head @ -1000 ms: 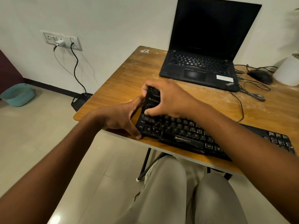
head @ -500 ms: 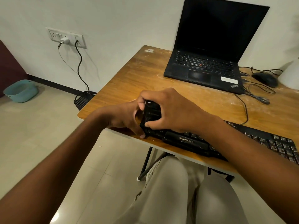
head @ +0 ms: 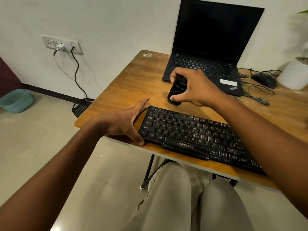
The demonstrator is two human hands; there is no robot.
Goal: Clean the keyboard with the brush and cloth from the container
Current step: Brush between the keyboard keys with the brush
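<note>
A dusty black keyboard point(head: 196, 135) lies along the near edge of the wooden table point(head: 133, 84). My left hand point(head: 126, 124) rests flat against the keyboard's left end, thumb at the front corner, fingers straight. My right hand point(head: 195, 87) grips a small black brush block point(head: 177, 88) between thumb and fingers, held just above the table behind the keyboard's top left corner. No cloth is in view.
An open black laptop point(head: 211, 52) stands at the back of the table. A mouse point(head: 264, 80) with cables and a white pot point(head: 293, 75) sit at the right. A teal basket point(head: 16, 100) and a black basket point(head: 81, 105) stand on the floor at the left.
My right hand has lifted the brush block off the keyboard's left end and carried it back towards the laptop. My left hand has opened flat against the keyboard's left side.
</note>
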